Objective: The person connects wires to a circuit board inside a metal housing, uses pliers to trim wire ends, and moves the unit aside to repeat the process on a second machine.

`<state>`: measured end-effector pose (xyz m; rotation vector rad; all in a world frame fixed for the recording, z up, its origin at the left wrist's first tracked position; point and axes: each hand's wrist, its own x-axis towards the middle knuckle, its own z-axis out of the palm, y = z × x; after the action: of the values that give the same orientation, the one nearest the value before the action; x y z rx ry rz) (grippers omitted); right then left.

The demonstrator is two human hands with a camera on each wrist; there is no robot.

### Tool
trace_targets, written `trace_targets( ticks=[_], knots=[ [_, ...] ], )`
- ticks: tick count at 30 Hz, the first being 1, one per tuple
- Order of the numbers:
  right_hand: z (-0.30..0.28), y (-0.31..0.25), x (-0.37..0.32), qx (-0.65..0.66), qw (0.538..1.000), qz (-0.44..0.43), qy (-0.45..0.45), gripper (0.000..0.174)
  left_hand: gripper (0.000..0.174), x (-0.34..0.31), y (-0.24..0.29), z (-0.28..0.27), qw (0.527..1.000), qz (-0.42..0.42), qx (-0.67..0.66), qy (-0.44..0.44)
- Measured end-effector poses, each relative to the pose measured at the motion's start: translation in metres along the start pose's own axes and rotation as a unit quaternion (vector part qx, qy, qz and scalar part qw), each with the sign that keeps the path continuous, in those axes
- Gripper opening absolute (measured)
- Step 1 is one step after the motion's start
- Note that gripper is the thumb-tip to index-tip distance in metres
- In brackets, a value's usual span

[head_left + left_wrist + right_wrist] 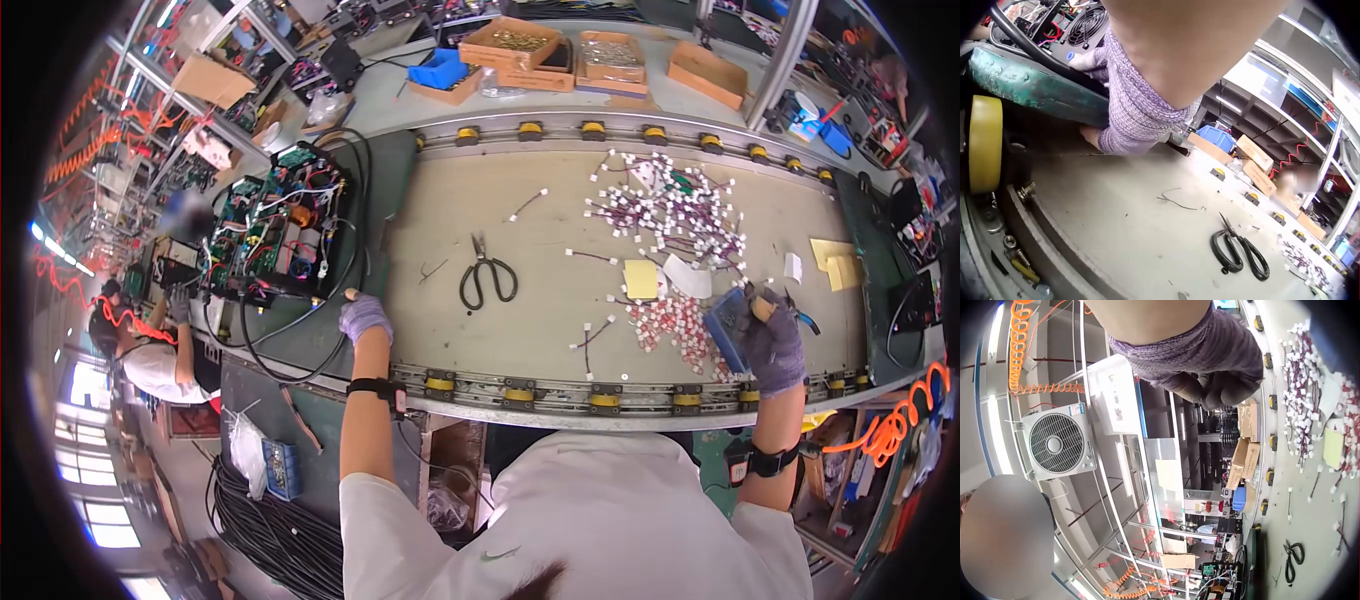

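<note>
Gripping: green tray (392, 215) edge, left of scissors (487, 280), clenched by left hand (363, 318), likely steadied; blue box (725, 325), right of scissors, grasped by right hand (778, 348).

Scissors (487, 280) mid-bench; pallet (392, 220) left; connector pile (675, 215) right; boxes (525, 50) behind.

Green pallet (395, 200) bearing open electronics unit (280, 225), left on belt, blue box (725, 325) tilted at near edge
</note>
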<state>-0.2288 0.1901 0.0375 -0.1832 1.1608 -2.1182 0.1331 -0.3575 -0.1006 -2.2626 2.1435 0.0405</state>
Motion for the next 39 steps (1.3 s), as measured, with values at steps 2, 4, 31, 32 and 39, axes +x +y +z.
trace_targets(
  ticks=[2, 4, 31, 32, 39],
  knots=[
    [-0.002, 0.009, 0.003, -0.011, 0.999, 0.011, 0.047, 0.03, 0.057, -0.014, 0.009, -0.016, 0.992, -0.07, -0.098, -0.022],
    [0.004, 0.015, 0.004, -0.002, 0.998, 0.012, 0.065, 0.029, 0.055, -0.025, 0.011, -0.022, 0.994, 0.046, 0.097, -0.013],
    [0.018, 0.064, 0.013, -0.066, 0.99, 0.126, -0.019, 0.029, 0.081, -0.375, 0.173, -0.134, 0.844, 0.467, 0.032, -0.262],
    [0.02, 0.065, 0.015, -0.074, 0.988, 0.131, -0.029, 0.028, 0.076, -0.384, 0.163, -0.126, 0.785, 0.561, -0.014, -0.263],
    [0.021, 0.058, 0.007, -0.259, 0.965, 0.046, 0.01, 0.032, 0.06, -0.356, 0.066, -0.189, 0.498, 0.678, -0.254, -0.478]
  ],
)
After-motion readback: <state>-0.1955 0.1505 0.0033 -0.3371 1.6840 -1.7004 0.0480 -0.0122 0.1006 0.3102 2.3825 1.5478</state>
